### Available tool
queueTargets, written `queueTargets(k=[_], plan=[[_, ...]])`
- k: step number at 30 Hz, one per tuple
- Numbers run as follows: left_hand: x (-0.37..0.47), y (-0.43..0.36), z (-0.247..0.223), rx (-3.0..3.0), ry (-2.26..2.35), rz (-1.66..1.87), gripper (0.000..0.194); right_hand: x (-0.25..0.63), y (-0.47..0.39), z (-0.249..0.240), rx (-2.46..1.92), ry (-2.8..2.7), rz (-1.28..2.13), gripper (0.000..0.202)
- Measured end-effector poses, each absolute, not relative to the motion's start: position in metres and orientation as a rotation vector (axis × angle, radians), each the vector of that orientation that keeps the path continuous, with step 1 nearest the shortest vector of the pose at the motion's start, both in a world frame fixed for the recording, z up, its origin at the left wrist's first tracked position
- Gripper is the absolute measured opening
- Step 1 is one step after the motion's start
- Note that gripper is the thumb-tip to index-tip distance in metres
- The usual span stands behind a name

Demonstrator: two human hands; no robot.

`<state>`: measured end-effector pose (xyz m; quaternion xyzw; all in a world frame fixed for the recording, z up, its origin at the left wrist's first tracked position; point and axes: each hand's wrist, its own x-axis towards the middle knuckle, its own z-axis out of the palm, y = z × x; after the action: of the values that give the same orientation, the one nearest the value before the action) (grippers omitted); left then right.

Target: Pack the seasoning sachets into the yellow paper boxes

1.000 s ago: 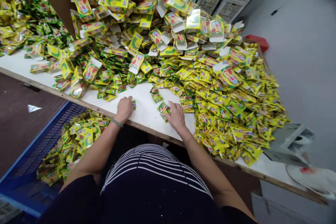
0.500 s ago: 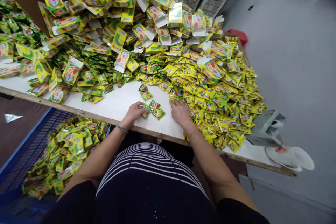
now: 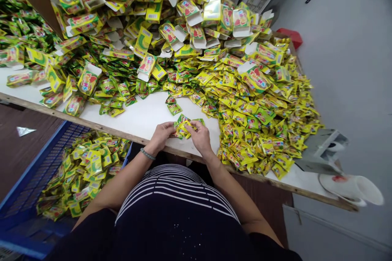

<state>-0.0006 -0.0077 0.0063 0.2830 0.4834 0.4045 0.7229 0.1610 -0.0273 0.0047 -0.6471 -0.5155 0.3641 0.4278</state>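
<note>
Two hands (image 3: 181, 136) pinch small packets (image 3: 183, 127), each grip nearly closed.

Head view: left hand (image 3: 163, 135) and right hand (image 3: 200, 136) met over front edge of white surface (image 3: 143, 116), fingers of both on small cluster of green and yellow sachets (image 3: 183, 127). Heap of yellow sachets (image 3: 254, 130) lay to right; pile of open-flapped boxes (image 3: 147, 36) rose beyond. Blue crate (image 3: 18, 195), holding filled boxes (image 3: 87, 171), stood below surface, left.
</note>
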Motion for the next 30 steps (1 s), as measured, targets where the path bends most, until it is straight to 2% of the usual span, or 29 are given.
queueTargets(k=[6, 10, 14, 17, 21, 23, 26, 30], plan=[[-0.011, -0.005, 0.01, 0.729, 1.086, 0.811, 0.028, 0.162, -0.027, 0.013, -1.558, -1.322, 1.003, 0.039], [-0.014, -0.002, 0.012, 0.682, 0.926, 0.741, 0.026, 0.153, -0.03, 0.008, -1.641, -1.372, 0.817, 0.035], [-0.016, -0.001, 0.011, 0.803, 0.896, 0.702, 0.035, 0.149, -0.032, 0.002, -1.686, -1.385, 0.767, 0.037], [-0.017, -0.001, 0.008, 0.894, 0.872, 0.668, 0.045, 0.154, -0.031, 0.005, -1.629, -1.42, 0.885, 0.039], [-0.017, 0.0, 0.002, 1.084, 0.861, 0.605, 0.043, 0.161, -0.027, 0.014, -1.573, -1.618, 1.206, 0.039], [-0.02, 0.006, 0.003, 1.19, 0.926, 0.577, 0.04, 0.163, -0.024, 0.013, -1.585, -1.669, 1.24, 0.043], [-0.039, 0.034, 0.022, 1.474, 1.124, 0.645, 0.037, 0.169, -0.019, 0.004, -1.651, -1.676, 1.065, 0.047], [-0.111, 0.108, 0.075, 1.868, 1.854, 1.147, 0.044, 0.183, -0.019, -0.013, -1.825, -1.636, 0.682, 0.048]])
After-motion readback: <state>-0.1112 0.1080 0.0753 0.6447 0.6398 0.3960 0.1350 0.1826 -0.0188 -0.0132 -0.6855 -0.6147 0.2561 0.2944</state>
